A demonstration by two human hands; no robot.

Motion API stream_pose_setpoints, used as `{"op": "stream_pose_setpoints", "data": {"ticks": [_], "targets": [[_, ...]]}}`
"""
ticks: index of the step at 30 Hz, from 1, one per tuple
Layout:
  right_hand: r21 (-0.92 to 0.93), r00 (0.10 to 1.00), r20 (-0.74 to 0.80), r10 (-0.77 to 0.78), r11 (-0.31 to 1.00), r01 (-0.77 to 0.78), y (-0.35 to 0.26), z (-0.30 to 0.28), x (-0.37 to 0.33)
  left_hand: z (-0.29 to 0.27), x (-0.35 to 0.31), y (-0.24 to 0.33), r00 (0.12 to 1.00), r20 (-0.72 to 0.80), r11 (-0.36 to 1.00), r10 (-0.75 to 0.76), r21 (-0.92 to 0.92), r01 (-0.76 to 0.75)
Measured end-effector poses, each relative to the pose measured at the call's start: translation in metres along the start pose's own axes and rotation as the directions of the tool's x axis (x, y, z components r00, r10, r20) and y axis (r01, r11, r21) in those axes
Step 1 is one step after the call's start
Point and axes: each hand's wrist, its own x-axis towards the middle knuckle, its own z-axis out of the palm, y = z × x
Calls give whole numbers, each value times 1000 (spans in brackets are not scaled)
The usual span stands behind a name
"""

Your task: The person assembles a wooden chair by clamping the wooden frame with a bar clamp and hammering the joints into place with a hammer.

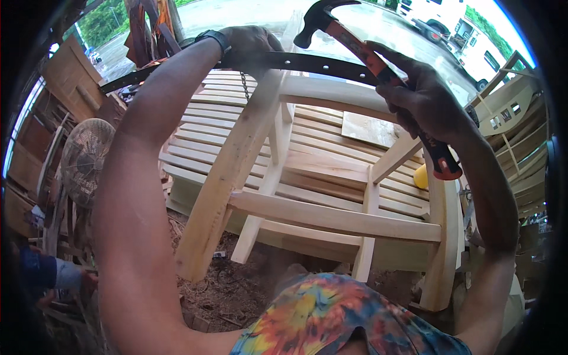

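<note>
In my right hand (429,94) is a claw hammer (361,50), gripped by its orange and black handle, the head raised to the upper left. My left hand (251,44) is curled over a long dark clamp bar (319,65) with holes along it; its fingers are partly hidden. This bar runs across the top of a pale wooden chair frame (331,214), close to the upper end of its left post (231,171). A short chain (244,86) hangs from the bar. The frame has thick posts and curved rails, and stands in front of me.
Beneath and behind the frame lies a slatted wooden surface (201,127) with a thin board (370,129) and a yellow object (420,176) on it. A round fan (87,160) stands left. Another person (44,275) shows at lower left. Shavings cover the ground (236,296).
</note>
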Motion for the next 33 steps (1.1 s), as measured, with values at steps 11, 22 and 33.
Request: {"op": "stream_pose_setpoints", "data": {"ticks": [11,22,33], "targets": [[16,999,-21,-50,999,51,-18,2,-12,-2,-13,-3,960,-158,970,231,115,-214],[-88,997,-37,-71,994,67,10,13,-38,129,-75,14,621,-717,943,318,171,-286],[-277,987,-33,-159,950,144,16,26,-26,141,-68,8,458,-848,961,266,196,-194]]}}
